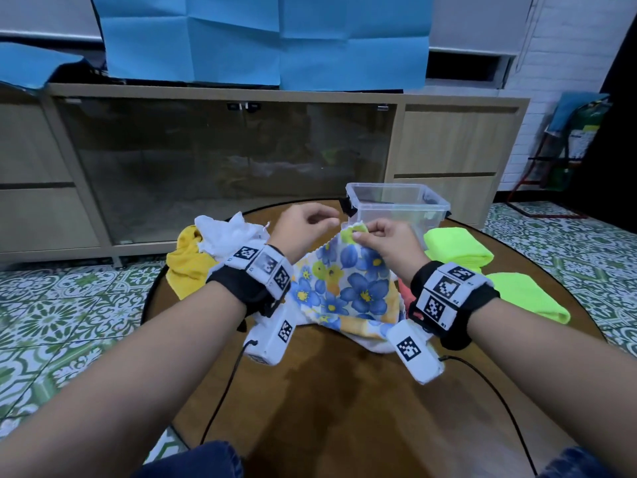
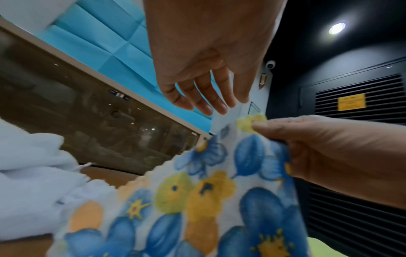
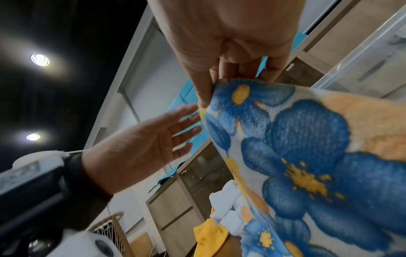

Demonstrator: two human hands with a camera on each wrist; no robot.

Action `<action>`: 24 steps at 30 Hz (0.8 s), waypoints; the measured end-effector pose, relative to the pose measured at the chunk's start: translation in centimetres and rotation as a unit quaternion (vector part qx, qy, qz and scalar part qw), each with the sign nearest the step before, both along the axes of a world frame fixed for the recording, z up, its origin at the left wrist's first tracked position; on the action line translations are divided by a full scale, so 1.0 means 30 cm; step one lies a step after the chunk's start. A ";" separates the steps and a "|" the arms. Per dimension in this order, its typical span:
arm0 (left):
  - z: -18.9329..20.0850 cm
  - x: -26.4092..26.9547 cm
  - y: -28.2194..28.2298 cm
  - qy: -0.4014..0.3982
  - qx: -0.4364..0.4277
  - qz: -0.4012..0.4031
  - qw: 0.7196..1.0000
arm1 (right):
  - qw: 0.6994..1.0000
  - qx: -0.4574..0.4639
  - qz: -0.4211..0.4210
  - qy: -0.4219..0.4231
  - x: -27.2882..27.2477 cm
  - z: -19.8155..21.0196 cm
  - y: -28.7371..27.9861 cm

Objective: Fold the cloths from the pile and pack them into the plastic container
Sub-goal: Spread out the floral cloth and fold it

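A floral cloth (image 1: pixel 348 288) with blue and yellow flowers hangs lifted above the round wooden table (image 1: pixel 331 391). My right hand (image 1: pixel 379 241) pinches its top corner between thumb and fingers; the right wrist view shows that pinch on the floral cloth (image 3: pixel 296 147). My left hand (image 1: pixel 310 222) hovers just left of that corner with relaxed fingers (image 2: pixel 204 97), holding nothing and apart from the floral cloth (image 2: pixel 208 200). The clear plastic container (image 1: pixel 396 205) stands behind the hands, with nothing visible inside.
A pile with a white cloth (image 1: pixel 227 236) and a yellow cloth (image 1: pixel 188 263) lies at the table's left. Two folded neon-green cloths (image 1: pixel 455 246) (image 1: pixel 527 298) lie at the right. A wooden cabinet (image 1: pixel 224 160) with glass doors stands behind.
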State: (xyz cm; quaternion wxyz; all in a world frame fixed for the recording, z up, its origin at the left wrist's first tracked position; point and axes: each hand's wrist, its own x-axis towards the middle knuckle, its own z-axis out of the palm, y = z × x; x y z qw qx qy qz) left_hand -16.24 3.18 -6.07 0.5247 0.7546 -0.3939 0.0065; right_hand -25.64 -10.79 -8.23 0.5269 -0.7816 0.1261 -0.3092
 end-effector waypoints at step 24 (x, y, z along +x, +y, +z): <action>-0.020 0.214 0.164 0.017 -0.051 0.228 0.972 | 0.937 -0.101 0.028 0.334 -0.087 -0.061 -0.151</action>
